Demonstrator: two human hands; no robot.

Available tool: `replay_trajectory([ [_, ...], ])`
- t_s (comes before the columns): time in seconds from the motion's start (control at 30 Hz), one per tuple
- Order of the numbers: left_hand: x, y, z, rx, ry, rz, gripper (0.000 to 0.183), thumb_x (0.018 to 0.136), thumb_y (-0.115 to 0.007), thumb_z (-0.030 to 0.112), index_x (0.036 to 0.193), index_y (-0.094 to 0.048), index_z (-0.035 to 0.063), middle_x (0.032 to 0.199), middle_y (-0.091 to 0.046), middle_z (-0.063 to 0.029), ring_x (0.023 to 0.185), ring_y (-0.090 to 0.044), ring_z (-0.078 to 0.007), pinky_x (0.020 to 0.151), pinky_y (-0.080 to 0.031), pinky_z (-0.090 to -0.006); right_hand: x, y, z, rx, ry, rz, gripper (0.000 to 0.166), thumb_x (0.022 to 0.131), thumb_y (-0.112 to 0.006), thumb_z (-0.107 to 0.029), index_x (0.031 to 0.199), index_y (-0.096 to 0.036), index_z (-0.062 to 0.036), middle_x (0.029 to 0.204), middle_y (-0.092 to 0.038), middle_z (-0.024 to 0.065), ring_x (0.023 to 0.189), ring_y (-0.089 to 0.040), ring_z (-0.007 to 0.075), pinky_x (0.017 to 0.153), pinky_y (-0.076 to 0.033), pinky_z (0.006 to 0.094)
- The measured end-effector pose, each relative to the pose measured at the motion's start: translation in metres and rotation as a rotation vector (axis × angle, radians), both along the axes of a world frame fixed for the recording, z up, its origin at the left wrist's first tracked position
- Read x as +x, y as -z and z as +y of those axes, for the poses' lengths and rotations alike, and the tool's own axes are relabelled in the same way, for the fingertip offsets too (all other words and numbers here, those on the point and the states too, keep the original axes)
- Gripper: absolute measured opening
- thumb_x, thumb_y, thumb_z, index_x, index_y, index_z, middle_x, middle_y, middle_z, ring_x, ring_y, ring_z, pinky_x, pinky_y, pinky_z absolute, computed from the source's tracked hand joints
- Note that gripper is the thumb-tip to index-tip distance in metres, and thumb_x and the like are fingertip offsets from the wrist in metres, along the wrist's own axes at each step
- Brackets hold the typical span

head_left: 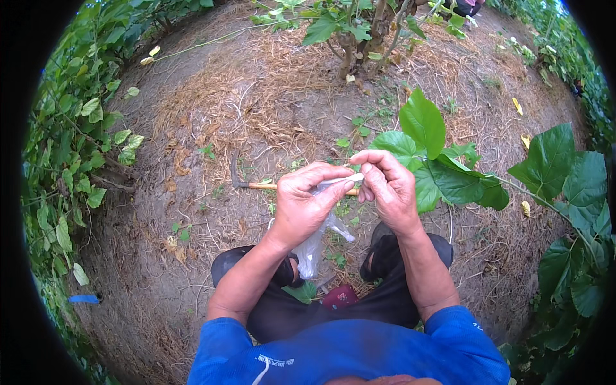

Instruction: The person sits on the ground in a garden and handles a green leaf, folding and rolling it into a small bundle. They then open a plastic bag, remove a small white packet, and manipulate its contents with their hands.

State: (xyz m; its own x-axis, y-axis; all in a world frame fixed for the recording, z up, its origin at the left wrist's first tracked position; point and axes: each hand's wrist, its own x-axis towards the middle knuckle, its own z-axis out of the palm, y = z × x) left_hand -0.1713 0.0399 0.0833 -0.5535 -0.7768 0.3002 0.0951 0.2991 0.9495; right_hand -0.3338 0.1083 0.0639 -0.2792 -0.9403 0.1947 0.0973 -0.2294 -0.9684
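Observation:
My left hand (305, 199) pinches a small white, narrow piece (355, 177) between thumb and forefinger; its material is unclear. Close beside its tip is my right hand (391, 190), thumb and fingers bent inward. Whether those fingers grip anything is too small to tell. A clear plastic bag (310, 255) shows below my left hand, its upper part hidden by the hand. Behind both hands a sickle lies on the soil, its curved blade (234, 169) to the left and its wooden handle (262, 186) partly covered.
A leafy branch (522, 190) reaches in from the right, its leaves near my right hand. Between my shoes (380, 250) is a dark red, flower-patterned item (340, 297). A shrub trunk (365, 48) stands ahead amid dry straw (284, 86). Another person (464, 8) is at the far top right.

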Motion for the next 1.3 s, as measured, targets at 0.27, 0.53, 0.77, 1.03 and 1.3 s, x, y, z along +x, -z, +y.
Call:
replay_trajectory([
  [0.27, 0.000, -0.005, 0.004, 0.373, 0.067, 0.165, 0.022, 0.085, -0.075, 0.000, 0.106, -0.071, -0.0032, 0.098, -0.071, -0.0072, 0.085, -0.066, -0.0098, 0.074, -0.053, -0.0219, 0.005, -0.007, 0.000, -0.004, 0.071, -0.045, 0.024, 0.102, -0.055, -0.014, 0.121, -0.063, -0.0024, 0.076, -0.058, -0.0040, 0.055, -0.047, 0.0006, 0.048, -0.039, 0.0170],
  [0.53, 0.000, -0.002, 0.000, 0.458, 0.032, 0.214, 0.022, 0.085, -0.075, 0.000, 0.107, -0.070, -0.0031, 0.093, -0.072, -0.0076, 0.081, -0.067, -0.0098, 0.071, -0.054, -0.0215, 0.004, 0.002, -0.006, 0.003, 0.075, -0.072, 0.017, 0.101, -0.059, -0.017, 0.104, -0.062, -0.0017, 0.069, -0.054, -0.0047, 0.056, -0.047, 0.0016, 0.049, -0.038, 0.0190],
  [0.77, 0.002, -0.001, -0.002, 0.482, 0.025, 0.210, 0.020, 0.085, -0.074, 0.001, 0.105, -0.070, -0.0030, 0.094, -0.072, -0.0079, 0.082, -0.067, -0.0098, 0.071, -0.054, -0.0219, 0.001, 0.007, -0.005, 0.019, 0.047, 0.123, 0.016, 0.100, -0.058, -0.015, 0.091, -0.060, -0.0016, 0.066, -0.052, -0.0037, 0.057, -0.047, 0.0028, 0.050, -0.037, 0.0216],
  [1.03, 0.001, -0.003, 0.000, 0.489, 0.055, 0.215, 0.020, 0.086, -0.073, 0.001, 0.105, -0.070, -0.0022, 0.094, -0.072, -0.0072, 0.082, -0.067, -0.0093, 0.072, -0.053, -0.0223, 0.003, 0.011, -0.005, 0.012, 0.153, 0.261, 0.024, 0.100, -0.060, -0.015, 0.081, -0.060, -0.0006, 0.062, -0.047, -0.0027, 0.056, -0.041, 0.0049, 0.049, -0.035, 0.0254],
  [1.3, 0.013, -0.011, -0.019, 0.499, -0.052, 0.222, 0.019, 0.087, -0.074, 0.003, 0.105, -0.071, -0.0007, 0.096, -0.073, -0.0062, 0.083, -0.066, -0.0077, 0.073, -0.051, -0.0210, -0.012, -0.019, 0.009, 0.012, 0.059, 0.237, 0.023, 0.096, -0.063, -0.016, 0.078, -0.063, -0.0005, 0.065, -0.052, 0.0025, 0.058, -0.047, 0.0085, 0.050, -0.037, 0.0271],
])
